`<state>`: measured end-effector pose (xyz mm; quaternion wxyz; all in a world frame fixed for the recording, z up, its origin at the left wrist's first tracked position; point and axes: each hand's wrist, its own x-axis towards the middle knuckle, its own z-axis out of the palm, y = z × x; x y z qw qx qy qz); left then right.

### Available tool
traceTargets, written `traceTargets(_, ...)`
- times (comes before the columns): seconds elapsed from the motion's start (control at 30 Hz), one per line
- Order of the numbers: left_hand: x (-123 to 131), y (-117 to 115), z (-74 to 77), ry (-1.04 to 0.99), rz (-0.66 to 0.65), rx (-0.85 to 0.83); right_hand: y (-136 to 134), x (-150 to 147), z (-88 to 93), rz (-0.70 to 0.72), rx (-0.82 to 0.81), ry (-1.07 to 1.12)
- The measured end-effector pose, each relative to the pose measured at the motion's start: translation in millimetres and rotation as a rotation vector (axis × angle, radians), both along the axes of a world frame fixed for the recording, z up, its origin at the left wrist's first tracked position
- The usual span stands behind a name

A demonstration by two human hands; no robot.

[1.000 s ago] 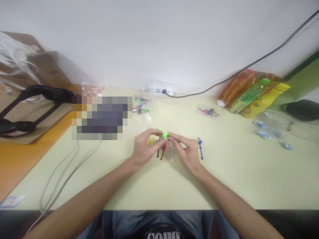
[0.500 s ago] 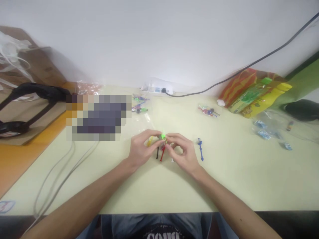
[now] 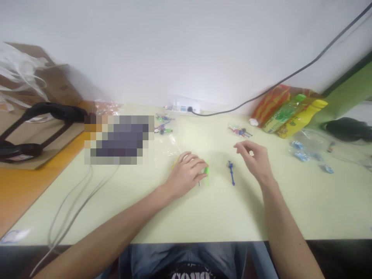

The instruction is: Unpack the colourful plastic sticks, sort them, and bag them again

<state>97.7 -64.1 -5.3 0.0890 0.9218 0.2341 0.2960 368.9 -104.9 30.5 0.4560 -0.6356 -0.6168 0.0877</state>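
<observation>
My left hand (image 3: 186, 174) is low over the middle of the table, its thumb and fingertips closed on a bright green plastic piece (image 3: 206, 170). Beneath this hand, a sliver of yellow and a dark tip of other pieces show; the rest of them is hidden. My right hand (image 3: 257, 161) hovers to the right with fingers curled and thumb drawn in. Whether anything sits between those fingertips I cannot make out. On the table between the two hands lies a thin blue plastic piece (image 3: 231, 173), touched by neither.
Small bags of coloured pieces lie at the back left (image 3: 163, 128) and back right (image 3: 240, 130). A blurred tablet-like object (image 3: 122, 137) is on the left, with cables. Bottles (image 3: 302, 118) and blue packets (image 3: 302, 156) are at right. A power strip (image 3: 183, 105) stands by the wall.
My hands have parted. The right one moved away to the right and up, while the left shifted slightly right with the green piece, covering the red and black pieces.
</observation>
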Motion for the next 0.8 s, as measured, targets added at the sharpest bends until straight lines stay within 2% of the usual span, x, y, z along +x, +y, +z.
traceTargets(0.17, -3, 1, -6.8, 0.101, 0.042, -0.032, -7, 28, -16.7, 0.205, -0.438, -0.036)
traceTargets(0.3, -8, 8, -9.5, 0.094, 0.011, -0.06, -9, 28, -21.0, 0.335, -0.601, 0.056)
traceTargets(0.47, -12, 13, -8.8, 0.065, -0.004, -0.095, -9, 28, -21.4, 0.353, -0.606, 0.01)
traceTargets(0.6, -12, 8, -2.9, 0.034, -0.023, -0.096, -7, 25, -18.6, 0.301, -0.517, 0.009)
traceTargets(0.7, -11, 3, 1.4, -0.043, -0.07, -0.053, -8, 9, -14.1, 0.357, -0.432, 0.219)
traceTargets(0.8, -10, -3, 3.5, -0.123, -0.164, 0.03, -12, -19, -13.2, 0.532, -0.444, 0.453)
